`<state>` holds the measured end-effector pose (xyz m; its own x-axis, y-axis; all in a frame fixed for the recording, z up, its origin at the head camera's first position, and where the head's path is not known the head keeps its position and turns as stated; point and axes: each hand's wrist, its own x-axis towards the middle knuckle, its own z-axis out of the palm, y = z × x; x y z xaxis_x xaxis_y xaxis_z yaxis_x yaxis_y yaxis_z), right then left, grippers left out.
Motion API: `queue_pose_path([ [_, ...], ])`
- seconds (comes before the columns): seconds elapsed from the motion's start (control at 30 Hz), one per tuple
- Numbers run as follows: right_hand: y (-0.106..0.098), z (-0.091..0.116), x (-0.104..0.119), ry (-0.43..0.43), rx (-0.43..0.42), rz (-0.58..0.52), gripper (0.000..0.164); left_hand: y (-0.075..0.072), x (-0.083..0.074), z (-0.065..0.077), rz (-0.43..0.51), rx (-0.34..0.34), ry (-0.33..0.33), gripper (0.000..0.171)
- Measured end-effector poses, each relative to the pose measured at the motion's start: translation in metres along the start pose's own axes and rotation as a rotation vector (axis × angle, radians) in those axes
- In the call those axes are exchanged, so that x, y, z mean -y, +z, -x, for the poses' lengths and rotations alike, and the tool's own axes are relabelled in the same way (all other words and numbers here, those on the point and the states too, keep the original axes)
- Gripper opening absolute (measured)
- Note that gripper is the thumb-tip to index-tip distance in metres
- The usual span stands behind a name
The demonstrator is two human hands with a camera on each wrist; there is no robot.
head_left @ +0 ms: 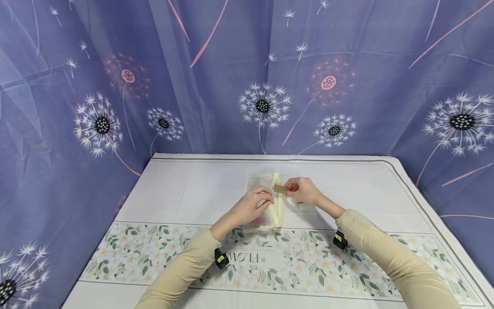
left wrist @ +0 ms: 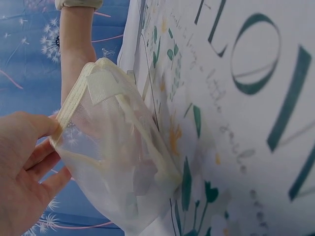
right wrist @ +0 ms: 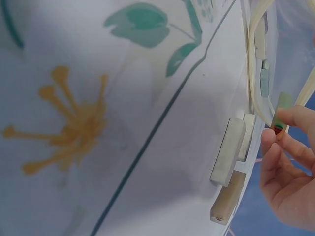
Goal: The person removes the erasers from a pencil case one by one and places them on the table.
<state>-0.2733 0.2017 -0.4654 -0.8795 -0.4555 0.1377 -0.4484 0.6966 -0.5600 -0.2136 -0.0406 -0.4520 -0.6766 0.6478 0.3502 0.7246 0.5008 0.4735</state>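
Observation:
A see-through mesh zip pouch (head_left: 275,219) with pale yellow trim lies near the middle of the table, its mouth held apart. My left hand (head_left: 252,205) pinches the pouch's trimmed edge between thumb and fingers, which the left wrist view shows close up. In my right hand (head_left: 305,191), fingertips and thumb pinch a small oblong block (right wrist: 283,109), green with a reddish part, at the pouch mouth. Something red (head_left: 258,221) shows through the mesh, along with other blocks (right wrist: 265,81) seen in the right wrist view.
Beside the pouch, under the right hand, lie whitish blocks (right wrist: 228,152) and a tan block (right wrist: 228,199). The white tablecloth (head_left: 200,184) carries a flowered band (head_left: 154,253). A purple dandelion curtain (head_left: 216,86) hangs behind the table and at both sides.

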Motion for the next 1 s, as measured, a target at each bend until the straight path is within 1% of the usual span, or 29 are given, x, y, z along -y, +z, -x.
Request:
queue_pose_path([
  [0.3, -0.001, 0.003, -0.002, -0.013, 0.003, -0.009, 0.012, 0.000, -0.001, 0.002, -0.005, 0.003, -0.014, 0.017],
  [0.53, 0.000, 0.004, -0.002, -0.013, 0.009, -0.069, 0.016, 0.000, 0.000, 0.004, -0.007, -0.007, -0.008, 0.017],
  [0.8, -0.003, 0.008, -0.005, -0.004, -0.013, -0.068, 0.017, 0.000, 0.000, 0.004, -0.007, -0.011, -0.004, 0.016],
  [1.0, -0.007, 0.012, -0.009, 0.006, -0.006, -0.071, 0.018, 0.000, 0.000, 0.004, -0.005, -0.007, -0.009, 0.017],
])
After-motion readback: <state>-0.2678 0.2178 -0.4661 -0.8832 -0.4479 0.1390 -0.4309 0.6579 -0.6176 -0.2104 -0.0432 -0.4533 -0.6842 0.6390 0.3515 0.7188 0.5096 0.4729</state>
